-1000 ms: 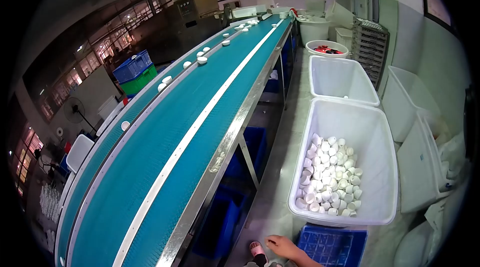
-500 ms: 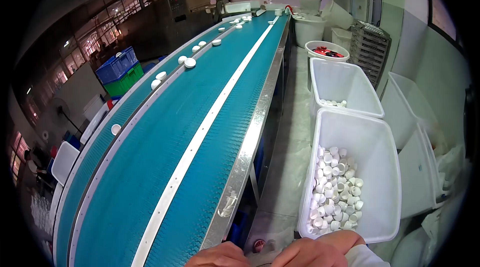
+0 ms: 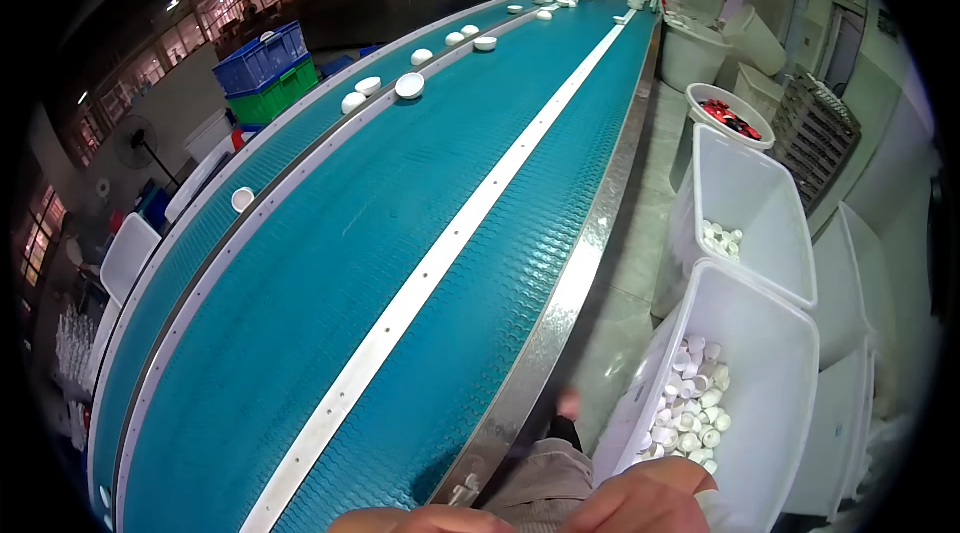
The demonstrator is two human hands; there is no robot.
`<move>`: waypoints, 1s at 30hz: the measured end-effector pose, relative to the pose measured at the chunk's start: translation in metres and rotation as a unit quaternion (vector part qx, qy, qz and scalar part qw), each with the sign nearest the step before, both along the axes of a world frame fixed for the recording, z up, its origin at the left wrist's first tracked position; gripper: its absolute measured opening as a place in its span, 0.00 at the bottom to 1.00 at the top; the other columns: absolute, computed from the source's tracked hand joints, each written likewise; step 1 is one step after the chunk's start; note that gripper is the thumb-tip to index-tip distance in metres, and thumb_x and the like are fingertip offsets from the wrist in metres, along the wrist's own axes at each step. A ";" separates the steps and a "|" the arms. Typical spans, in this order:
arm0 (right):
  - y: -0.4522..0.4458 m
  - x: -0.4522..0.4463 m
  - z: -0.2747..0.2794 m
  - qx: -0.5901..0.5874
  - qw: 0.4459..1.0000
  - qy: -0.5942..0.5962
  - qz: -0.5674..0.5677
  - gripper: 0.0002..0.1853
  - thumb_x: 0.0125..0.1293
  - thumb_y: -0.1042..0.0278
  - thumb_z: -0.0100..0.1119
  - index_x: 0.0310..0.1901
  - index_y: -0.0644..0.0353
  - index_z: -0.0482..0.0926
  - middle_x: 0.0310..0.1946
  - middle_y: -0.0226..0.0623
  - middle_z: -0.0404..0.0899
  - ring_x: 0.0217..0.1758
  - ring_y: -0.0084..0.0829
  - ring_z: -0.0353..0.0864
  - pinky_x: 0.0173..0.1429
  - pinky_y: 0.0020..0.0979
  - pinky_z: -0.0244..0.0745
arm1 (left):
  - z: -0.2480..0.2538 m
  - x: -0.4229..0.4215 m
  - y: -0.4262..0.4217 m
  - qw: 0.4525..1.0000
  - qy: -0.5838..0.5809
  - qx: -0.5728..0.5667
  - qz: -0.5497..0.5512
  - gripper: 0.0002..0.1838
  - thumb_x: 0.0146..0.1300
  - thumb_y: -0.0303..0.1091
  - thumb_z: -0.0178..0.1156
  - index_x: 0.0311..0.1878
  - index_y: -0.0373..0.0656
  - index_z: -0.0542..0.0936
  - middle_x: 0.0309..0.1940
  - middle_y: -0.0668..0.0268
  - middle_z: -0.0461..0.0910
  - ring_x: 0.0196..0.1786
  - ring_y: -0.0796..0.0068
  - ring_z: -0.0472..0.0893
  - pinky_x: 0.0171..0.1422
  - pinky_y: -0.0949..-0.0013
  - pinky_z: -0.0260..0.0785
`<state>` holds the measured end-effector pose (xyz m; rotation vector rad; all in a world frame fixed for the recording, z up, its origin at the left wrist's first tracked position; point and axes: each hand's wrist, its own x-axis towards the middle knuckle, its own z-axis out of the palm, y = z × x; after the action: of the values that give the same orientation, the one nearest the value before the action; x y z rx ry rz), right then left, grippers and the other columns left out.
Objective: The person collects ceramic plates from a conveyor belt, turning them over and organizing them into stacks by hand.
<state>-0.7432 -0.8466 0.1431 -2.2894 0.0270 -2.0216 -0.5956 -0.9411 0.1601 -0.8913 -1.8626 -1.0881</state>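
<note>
My left hand (image 3: 425, 520) shows only as a strip of knuckles at the bottom edge, near the conveyor's metal rim (image 3: 545, 343). Its fingers are cut off by the frame. To the right, my right hand (image 3: 645, 505) is bent with its fingers curled in, in front of the nearest white bin (image 3: 770, 373). Whatever it may hold is hidden. White caps or small cups (image 3: 690, 413) lie heaped in that bin. On the teal conveyor belt (image 3: 400, 203), several white bowl-shaped pieces (image 3: 409, 86) sit along the left divider and at the far end.
A second white bin (image 3: 770, 203) with a few white pieces stands behind the first. Beyond it is a round tub (image 3: 735, 93) with red and black items. Stacked grey trays (image 3: 815, 138) are by the wall. Blue and green crates (image 3: 268, 93) stand left of the belt.
The view has swung left and tilted down, so the belt and bins sit farther right and a leg and foot now show. My hands have moved apart.
</note>
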 end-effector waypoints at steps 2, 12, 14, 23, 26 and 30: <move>-0.008 -0.044 -0.009 0.096 0.995 -0.016 0.023 0.04 0.62 0.80 0.54 0.36 0.73 0.76 0.34 0.51 0.78 0.25 0.36 0.77 0.29 0.32 0.74 | -0.002 -0.040 -0.012 0.999 -0.021 -0.001 0.038 0.03 0.53 0.24 0.58 0.30 0.36 0.75 0.29 0.54 0.80 0.27 0.63 0.79 0.26 0.66 0.66; -0.087 -0.269 -0.019 0.159 0.981 -0.104 0.027 0.06 0.63 0.74 0.58 0.36 0.69 0.79 0.32 0.44 0.80 0.25 0.34 0.77 0.26 0.34 0.71 | -0.011 -0.285 -0.073 0.981 -0.014 0.169 0.093 0.11 0.65 0.34 0.53 0.44 0.37 0.69 0.29 0.55 0.77 0.21 0.65 0.76 0.19 0.68 0.64; -0.105 -0.299 -0.047 0.186 0.974 -0.098 0.086 0.11 0.64 0.71 0.50 0.40 0.72 0.78 0.37 0.44 0.79 0.34 0.41 0.79 0.35 0.34 0.73 | -0.018 -0.302 -0.090 0.975 -0.031 0.204 0.083 0.15 0.70 0.41 0.48 0.45 0.35 0.70 0.31 0.52 0.77 0.21 0.66 0.76 0.19 0.69 0.65; -0.133 -0.319 -0.050 0.140 0.973 -0.078 -0.168 0.07 0.59 0.73 0.63 0.36 0.67 0.80 0.33 0.41 0.80 0.25 0.33 0.78 0.26 0.30 0.71 | -0.064 -0.289 -0.113 0.835 -0.354 0.287 0.308 0.15 0.63 0.42 0.59 0.34 0.36 0.80 0.30 0.58 0.80 0.36 0.67 0.77 0.44 0.62 0.71; -0.135 -0.334 -0.032 0.090 0.981 -0.092 -0.143 0.05 0.61 0.74 0.59 0.34 0.67 0.80 0.34 0.42 0.80 0.24 0.31 0.77 0.27 0.29 0.71 | -0.085 -0.307 -0.114 0.708 -0.501 0.385 0.317 0.09 0.64 0.33 0.56 0.34 0.37 0.79 0.28 0.64 0.78 0.34 0.73 0.76 0.41 0.69 0.69; -0.153 -0.370 -0.021 -0.010 0.987 -0.113 -0.115 0.06 0.63 0.76 0.55 0.31 0.68 0.79 0.33 0.44 0.79 0.25 0.31 0.76 0.31 0.31 0.75 | -0.156 -0.308 -0.134 0.680 -0.594 0.340 0.262 0.11 0.69 0.35 0.53 0.49 0.41 0.80 0.34 0.72 0.79 0.36 0.83 0.74 0.41 0.77 0.68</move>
<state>-1.1136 -0.9996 0.1223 -2.1398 0.2705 -2.3918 -0.9041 -1.0749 0.0038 1.0320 -2.0524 -1.9548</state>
